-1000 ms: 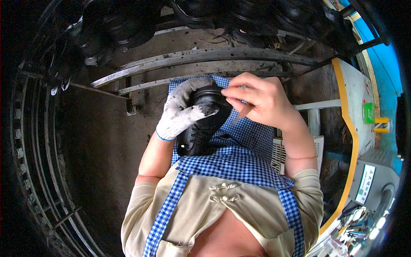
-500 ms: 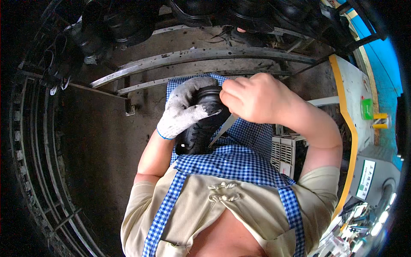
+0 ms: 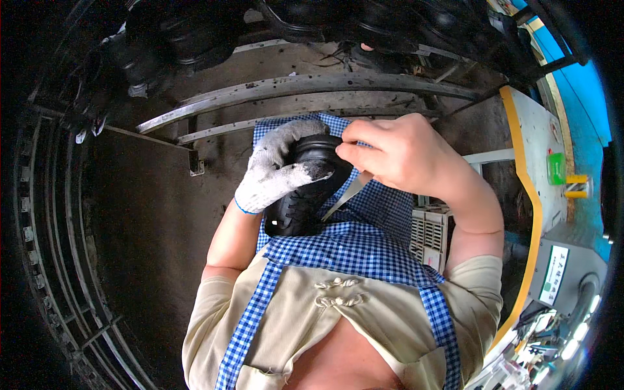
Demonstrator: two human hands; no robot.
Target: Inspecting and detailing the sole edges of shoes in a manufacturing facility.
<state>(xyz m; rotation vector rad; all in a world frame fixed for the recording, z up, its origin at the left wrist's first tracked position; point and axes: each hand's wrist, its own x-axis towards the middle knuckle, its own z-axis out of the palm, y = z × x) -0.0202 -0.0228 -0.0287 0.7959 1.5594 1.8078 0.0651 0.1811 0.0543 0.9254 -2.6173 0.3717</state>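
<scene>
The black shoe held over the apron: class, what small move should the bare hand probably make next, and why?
Probably draw the thin blade along the black shoe: the right hand pinches it against the shoe's side, while the gloved left hand grips the shoe steady.

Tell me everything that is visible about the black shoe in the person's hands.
The black shoe looks like dark leather or rubber, with a rounded, shiny end pointing up and stitching on the lower part. It is held over the blue checked apron. The left hand, in a dirty white glove, wraps it from the left. The bare right hand touches its top and holds a thin metal blade against its right side.
</scene>
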